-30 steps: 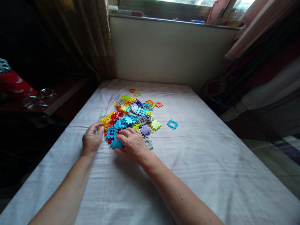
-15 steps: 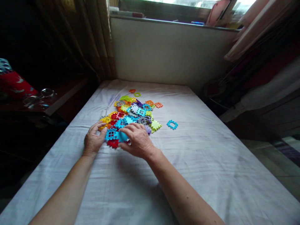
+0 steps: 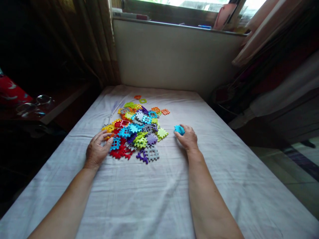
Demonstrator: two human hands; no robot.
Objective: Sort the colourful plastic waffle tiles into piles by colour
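A heap of colourful plastic interlocking tiles with toothed edges lies on the sheet. My left hand rests at the heap's left side, fingers and thumb apart, beside a blue window-frame tile and near yellow tiles. To the right of the heap, my right hand is closed on a blue tile, held low at the sheet. Whether the blue frame tile seen there earlier is under it, I cannot tell. At the heap's near side lie red tiles, a purple tile and a grey window tile.
A pale sheet covers the bed-like surface, with a wall behind it. To the left, glasses lie on a dark side table. Hanging cloth is at the right.
My right hand has moved from the heap to the right with a blue tile, over the spot of the lone blue frame tile. Purple and grey tiles at the near side are uncovered.
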